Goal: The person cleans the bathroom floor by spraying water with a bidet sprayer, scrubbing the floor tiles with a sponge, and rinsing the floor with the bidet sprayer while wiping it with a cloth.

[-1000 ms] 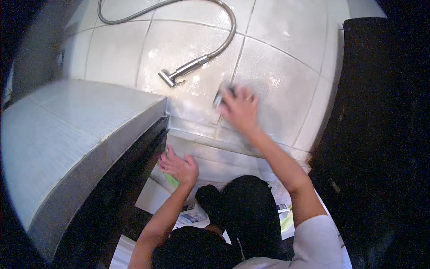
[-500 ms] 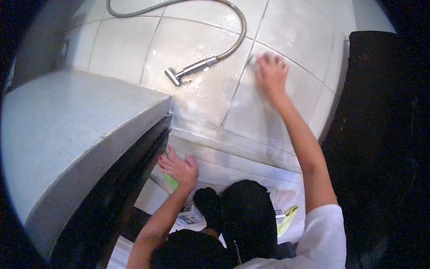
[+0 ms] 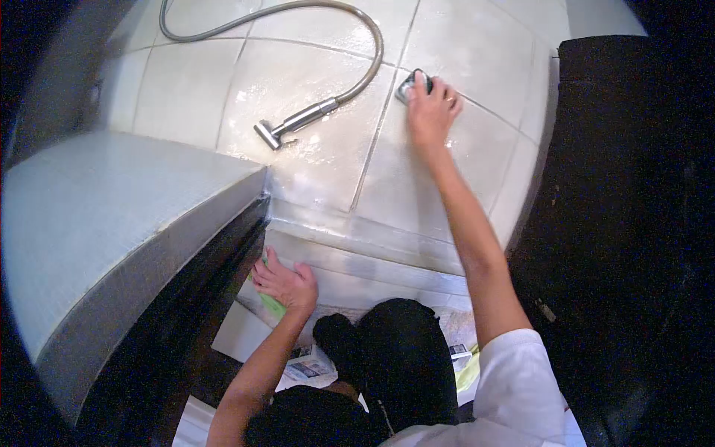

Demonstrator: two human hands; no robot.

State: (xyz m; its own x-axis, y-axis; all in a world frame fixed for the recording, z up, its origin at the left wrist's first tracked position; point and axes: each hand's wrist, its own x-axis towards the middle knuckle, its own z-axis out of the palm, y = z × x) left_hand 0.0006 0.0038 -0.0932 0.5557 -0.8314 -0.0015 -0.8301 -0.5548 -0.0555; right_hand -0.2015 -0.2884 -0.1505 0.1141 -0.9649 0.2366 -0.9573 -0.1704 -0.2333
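My right hand (image 3: pixel 432 112) is closed around a small dark sponge-like block (image 3: pixel 410 86) with a greyish face, held against the pale floor tiles (image 3: pixel 462 175) near a grout line. Lower left, my left hand (image 3: pixel 285 283) leans with fingers spread against the edge of a dark panel (image 3: pixel 242 249). A green cloth (image 3: pixel 271 304) shows under that palm; how far the fingers grip it is hidden. Left of my right hand, a chrome spray head (image 3: pixel 302 119) lies on the wet tiles, joined to a curved metal hose (image 3: pixel 376 48).
A raised grey-tiled ledge (image 3: pixel 149 175) juts in from the left. A low sill (image 3: pixel 357 249) crosses in front of my knees. Dark material (image 3: pixel 603 186) borders the right side. A yellow-green cloth (image 3: pixel 468 371) and a small printed box (image 3: pixel 309 365) lie beside my legs.
The view has shifted, so the scene sits slightly further left. My right hand has turned, and the block in it now shows clearly. My left hand stays at the panel.
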